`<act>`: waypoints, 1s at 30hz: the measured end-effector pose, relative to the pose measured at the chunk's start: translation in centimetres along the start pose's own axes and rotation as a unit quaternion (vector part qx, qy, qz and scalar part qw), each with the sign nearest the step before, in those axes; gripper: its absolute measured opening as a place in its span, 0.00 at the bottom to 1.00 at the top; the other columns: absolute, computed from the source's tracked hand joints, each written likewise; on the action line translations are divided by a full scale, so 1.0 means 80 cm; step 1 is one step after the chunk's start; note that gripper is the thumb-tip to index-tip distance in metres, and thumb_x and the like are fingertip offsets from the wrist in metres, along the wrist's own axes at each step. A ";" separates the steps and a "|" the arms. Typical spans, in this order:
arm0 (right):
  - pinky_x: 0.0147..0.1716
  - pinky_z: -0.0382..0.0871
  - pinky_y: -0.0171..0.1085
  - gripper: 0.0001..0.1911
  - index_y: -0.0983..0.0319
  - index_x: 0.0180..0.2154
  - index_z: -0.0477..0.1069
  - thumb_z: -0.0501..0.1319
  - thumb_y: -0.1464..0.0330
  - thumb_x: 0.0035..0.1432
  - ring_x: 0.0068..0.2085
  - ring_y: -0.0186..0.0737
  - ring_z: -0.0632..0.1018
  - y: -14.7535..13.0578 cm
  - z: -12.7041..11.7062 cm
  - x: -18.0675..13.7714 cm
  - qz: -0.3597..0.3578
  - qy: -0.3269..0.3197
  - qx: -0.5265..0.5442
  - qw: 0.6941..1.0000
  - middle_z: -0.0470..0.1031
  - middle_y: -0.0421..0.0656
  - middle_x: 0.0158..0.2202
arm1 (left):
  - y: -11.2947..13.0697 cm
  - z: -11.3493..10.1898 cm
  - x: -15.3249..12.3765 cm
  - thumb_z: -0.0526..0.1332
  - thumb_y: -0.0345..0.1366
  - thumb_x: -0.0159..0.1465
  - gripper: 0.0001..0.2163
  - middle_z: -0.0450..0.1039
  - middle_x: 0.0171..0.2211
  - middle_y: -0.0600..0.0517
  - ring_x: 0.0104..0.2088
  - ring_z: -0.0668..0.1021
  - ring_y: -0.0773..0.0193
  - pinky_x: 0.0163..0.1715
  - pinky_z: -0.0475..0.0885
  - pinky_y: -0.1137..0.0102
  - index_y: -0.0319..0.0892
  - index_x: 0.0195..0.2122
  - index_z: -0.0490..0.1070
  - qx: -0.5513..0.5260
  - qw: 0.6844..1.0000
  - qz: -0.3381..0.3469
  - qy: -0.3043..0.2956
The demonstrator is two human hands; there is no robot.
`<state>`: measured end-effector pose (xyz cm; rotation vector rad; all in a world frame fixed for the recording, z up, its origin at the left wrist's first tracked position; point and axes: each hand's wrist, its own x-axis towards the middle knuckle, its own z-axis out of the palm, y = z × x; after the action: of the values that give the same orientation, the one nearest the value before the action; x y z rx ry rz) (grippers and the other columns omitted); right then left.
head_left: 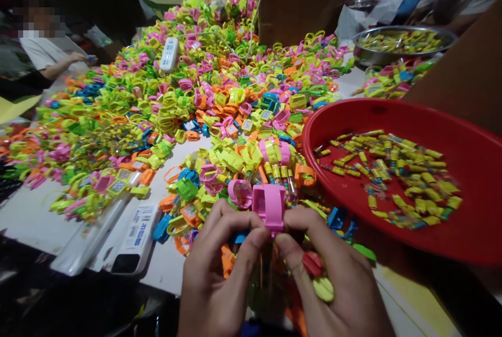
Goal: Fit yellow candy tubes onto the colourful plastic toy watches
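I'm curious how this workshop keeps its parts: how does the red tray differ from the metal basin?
The red plastic tray is bright red, while the steel basin is shiny grey. The tray sits beside the person's right hand, and the basin stands farther off. The tray shows much bare red between its contents; the basin looks fuller. Both hold small yellow tubes.

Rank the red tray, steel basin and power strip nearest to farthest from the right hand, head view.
Right hand:
1. Red tray, ahead to the right.
2. Steel basin, behind the tray.
3. Power strip, far ahead on the left.
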<state>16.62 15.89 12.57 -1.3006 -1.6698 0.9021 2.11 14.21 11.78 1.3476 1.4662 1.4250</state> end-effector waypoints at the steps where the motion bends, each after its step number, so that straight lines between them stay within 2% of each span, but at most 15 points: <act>1: 0.36 0.72 0.34 0.12 0.51 0.41 0.74 0.53 0.64 0.77 0.37 0.39 0.81 0.003 -0.001 0.006 0.010 -0.010 0.005 1.000 0.80 0.35 0.36 | -0.003 -0.001 0.002 0.67 0.39 0.74 0.06 0.71 0.35 0.57 0.37 0.75 0.70 0.38 0.72 0.80 0.54 0.39 0.82 -0.012 1.000 -0.010 0.007; 3: 0.37 0.72 0.35 0.10 0.51 0.43 0.75 0.56 0.60 0.76 0.40 0.41 0.82 0.009 -0.004 0.026 0.032 -0.023 0.024 0.999 0.81 0.36 0.39 | -0.008 -0.005 0.007 0.66 0.43 0.75 0.07 0.76 0.39 0.55 0.42 0.78 0.69 0.42 0.73 0.80 0.55 0.43 0.85 -0.053 0.997 -0.046 0.015; 5: 0.37 0.72 0.37 0.11 0.52 0.44 0.75 0.58 0.55 0.74 0.41 0.43 0.82 0.014 -0.007 0.053 0.053 -0.018 0.048 0.997 0.82 0.38 0.40 | -0.013 -0.009 0.012 0.63 0.49 0.76 0.13 0.82 0.50 0.52 0.54 0.80 0.64 0.52 0.74 0.77 0.55 0.50 0.86 -0.134 0.985 -0.107 0.015; 8: 0.42 0.75 0.43 0.14 0.55 0.43 0.76 0.62 0.52 0.70 0.42 0.49 0.82 0.012 -0.009 0.093 0.072 -0.008 0.083 0.994 0.82 0.43 0.42 | -0.018 -0.011 0.018 0.67 0.49 0.72 0.16 0.79 0.64 0.53 0.66 0.77 0.58 0.60 0.74 0.74 0.56 0.59 0.83 -0.242 0.954 -0.173 0.043; 11: 0.57 0.72 0.56 0.20 0.53 0.52 0.79 0.64 0.49 0.67 0.52 0.56 0.81 0.009 -0.013 0.109 0.066 0.004 0.089 0.994 0.83 0.46 0.51 | -0.021 -0.010 0.022 0.74 0.44 0.67 0.17 0.78 0.65 0.57 0.66 0.78 0.63 0.54 0.75 0.83 0.60 0.57 0.83 -0.251 0.949 -0.169 0.093; 13: 0.64 0.68 0.63 0.26 0.50 0.59 0.78 0.65 0.46 0.65 0.59 0.60 0.79 0.011 -0.018 0.102 0.079 0.008 0.087 0.993 0.82 0.46 0.58 | -0.021 -0.009 0.023 0.75 0.43 0.66 0.17 0.81 0.62 0.56 0.60 0.82 0.66 0.50 0.76 0.85 0.61 0.57 0.83 -0.249 0.948 -0.163 0.111; 16: 0.68 0.64 0.66 0.31 0.46 0.63 0.76 0.64 0.42 0.65 0.67 0.62 0.75 0.022 -0.024 0.078 0.105 -0.017 0.089 0.990 0.77 0.46 0.66 | -0.021 -0.012 0.021 0.73 0.42 0.68 0.16 0.84 0.58 0.54 0.52 0.86 0.66 0.49 0.80 0.82 0.59 0.57 0.83 -0.221 0.954 -0.152 0.132; 18: 0.68 0.65 0.68 0.32 0.44 0.63 0.77 0.64 0.39 0.64 0.68 0.62 0.74 0.030 -0.027 0.061 0.125 -0.036 0.072 0.989 0.77 0.46 0.66 | -0.022 -0.015 0.017 0.70 0.41 0.70 0.14 0.84 0.56 0.51 0.50 0.87 0.62 0.48 0.83 0.77 0.56 0.56 0.83 -0.201 0.959 -0.151 0.130; 20: 0.63 0.73 0.68 0.32 0.42 0.62 0.78 0.63 0.37 0.63 0.66 0.63 0.77 0.037 -0.030 0.046 0.144 -0.057 0.058 0.986 0.79 0.46 0.64 | -0.025 -0.018 0.014 0.70 0.41 0.70 0.11 0.85 0.54 0.51 0.49 0.87 0.60 0.47 0.84 0.74 0.54 0.53 0.84 -0.217 0.956 -0.158 0.121; 23: 0.56 0.81 0.58 0.28 0.39 0.61 0.79 0.62 0.39 0.66 0.63 0.59 0.81 0.041 -0.032 0.030 0.130 -0.100 0.032 0.986 0.80 0.42 0.64 | -0.027 -0.018 0.010 0.71 0.41 0.69 0.10 0.85 0.54 0.53 0.50 0.87 0.61 0.47 0.83 0.76 0.56 0.51 0.85 -0.276 0.941 -0.165 0.107; 27: 0.57 0.81 0.47 0.20 0.33 0.61 0.78 0.59 0.43 0.72 0.65 0.52 0.80 0.041 -0.032 0.017 0.079 -0.112 -0.003 0.991 0.80 0.34 0.64 | -0.019 -0.010 0.011 0.74 0.40 0.67 0.15 0.84 0.56 0.55 0.51 0.86 0.66 0.46 0.80 0.83 0.60 0.54 0.84 -0.292 0.938 -0.149 0.117; 30: 0.57 0.81 0.44 0.20 0.36 0.57 0.82 0.61 0.42 0.70 0.64 0.52 0.81 0.036 -0.024 0.010 0.093 -0.079 0.022 0.992 0.82 0.35 0.61 | -0.009 -0.002 0.013 0.77 0.37 0.64 0.16 0.86 0.50 0.55 0.48 0.87 0.67 0.43 0.80 0.85 0.59 0.52 0.85 -0.288 0.940 -0.126 0.132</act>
<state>19.41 17.41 10.90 -1.4016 -1.6573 1.1736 1.53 15.24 11.33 0.6032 1.1857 1.7267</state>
